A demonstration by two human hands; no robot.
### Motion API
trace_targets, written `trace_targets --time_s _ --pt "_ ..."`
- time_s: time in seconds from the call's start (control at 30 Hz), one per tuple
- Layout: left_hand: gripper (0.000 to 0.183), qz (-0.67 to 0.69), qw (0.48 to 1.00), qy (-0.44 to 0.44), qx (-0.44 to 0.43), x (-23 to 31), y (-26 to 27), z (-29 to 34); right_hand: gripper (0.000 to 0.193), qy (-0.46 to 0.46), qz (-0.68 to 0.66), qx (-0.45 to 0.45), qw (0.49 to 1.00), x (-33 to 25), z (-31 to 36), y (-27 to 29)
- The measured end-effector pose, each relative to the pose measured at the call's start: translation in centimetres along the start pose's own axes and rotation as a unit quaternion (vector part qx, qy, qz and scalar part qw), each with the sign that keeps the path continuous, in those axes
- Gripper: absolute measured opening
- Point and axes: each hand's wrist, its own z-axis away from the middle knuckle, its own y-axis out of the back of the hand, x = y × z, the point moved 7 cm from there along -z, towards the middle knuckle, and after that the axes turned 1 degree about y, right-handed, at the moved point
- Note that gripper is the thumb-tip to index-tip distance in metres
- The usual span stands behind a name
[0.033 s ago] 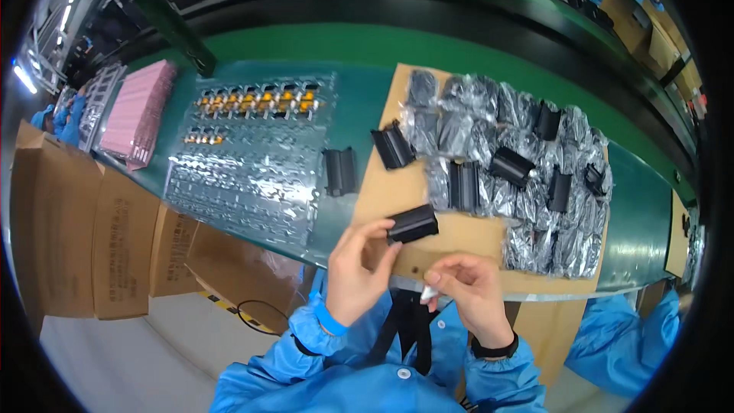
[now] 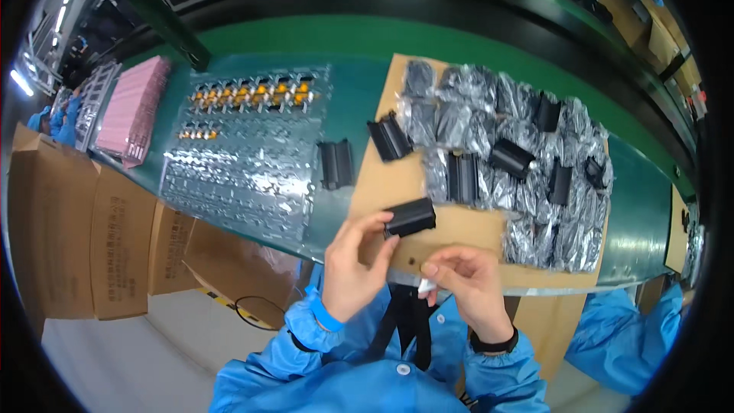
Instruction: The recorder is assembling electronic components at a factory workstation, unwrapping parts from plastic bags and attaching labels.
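My left hand (image 2: 354, 266) pinches one end of a black plastic part (image 2: 411, 218), a ribbed, block-like piece held over the near edge of a cardboard sheet (image 2: 459, 239). To its right, my right hand (image 2: 466, 279) is closed, thumb against fingers, on a small white piece (image 2: 425, 285) whose kind I cannot make out. Similar black parts lie around: one on the green table (image 2: 336, 164), another on the cardboard's left side (image 2: 390, 138). Several more rest on rows of parts in transparent plastic bags (image 2: 459, 124).
Left of the cardboard lies a transparent blister tray (image 2: 237, 183) with orange and black components in its upper rows. A pink stack of trays (image 2: 134, 112) stands at the far left. Open cardboard boxes (image 2: 69, 229) sit below the table edge. A blue sleeve (image 2: 623, 336) shows at the lower right.
The whole view shifts slightly, so the table things sit a little higher and further left. Both hands keep their holds.
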Motion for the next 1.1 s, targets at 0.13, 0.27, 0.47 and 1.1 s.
trace_targets --time_s 0.13,0.27,0.47,1.1 --pt "0.030 0.126 0.989 0.040 -0.059 -0.8 -0.4 0.9 0.015 -0.001 0.014 -0.011 1.000 -0.2 -0.5 -0.6" --pt "0.036 0.126 0.988 -0.023 -0.092 0.5 -0.5 1.6 0.016 -0.013 0.014 0.000 1.000 -0.2 -0.4 -0.8" --pt "0.033 0.079 0.989 -0.073 -0.104 1.8 -0.5 2.0 0.015 -0.024 0.015 0.019 0.999 0.1 -0.1 -0.3" --pt "0.028 0.077 0.984 -0.105 -0.118 3.2 -0.2 1.8 0.013 -0.060 0.064 0.080 0.993 0.1 0.6 -0.2"
